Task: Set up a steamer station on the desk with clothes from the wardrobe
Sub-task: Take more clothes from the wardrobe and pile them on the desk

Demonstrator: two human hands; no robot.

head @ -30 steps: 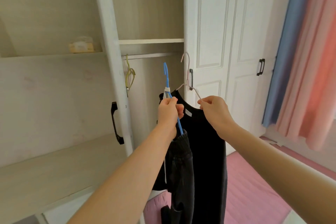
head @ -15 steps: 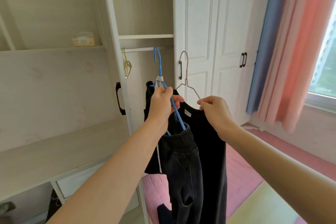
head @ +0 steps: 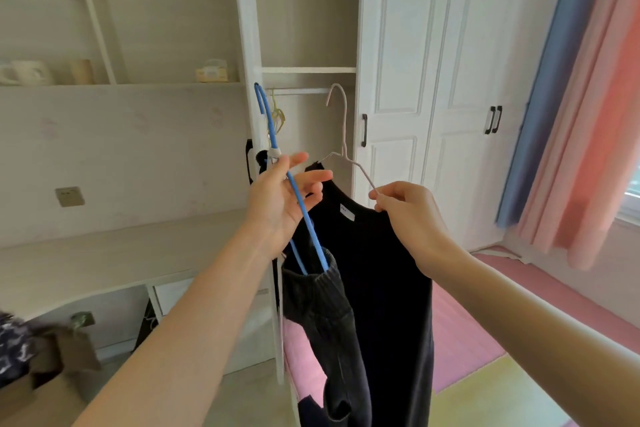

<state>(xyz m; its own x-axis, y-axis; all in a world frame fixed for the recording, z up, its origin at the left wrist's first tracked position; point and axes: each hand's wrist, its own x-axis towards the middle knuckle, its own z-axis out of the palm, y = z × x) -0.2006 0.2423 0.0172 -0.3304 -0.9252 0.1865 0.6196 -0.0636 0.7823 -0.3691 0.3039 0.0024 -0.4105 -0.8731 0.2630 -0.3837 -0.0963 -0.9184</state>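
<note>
In front of the open wardrobe (head: 308,69) I hold two hangers off the rail. My left hand (head: 280,201) carries the blue hanger (head: 268,128), its fingers loosened and spread, with dark grey trousers (head: 322,315) draped from it. My right hand (head: 408,215) pinches the shoulder of the pale wire hanger (head: 341,125), which bears a black top (head: 381,270) with a white neck label. Both garments hang down the middle of the view. The pale wooden desk (head: 104,263) stretches out at the left.
Shut white wardrobe doors (head: 433,97) with black handles stand behind the clothes. A yellow hanger (head: 277,114) stays on the rail. Mugs (head: 27,73) and a small box (head: 213,71) sit on the shelf above the desk. Blue and pink curtains (head: 581,97) hang right; a pink mat (head: 464,329) covers the floor.
Both hangers have come clear of the wardrobe rail and towards me as my view turned left to the desk. My left fingers have loosened around the blue hanger.
</note>
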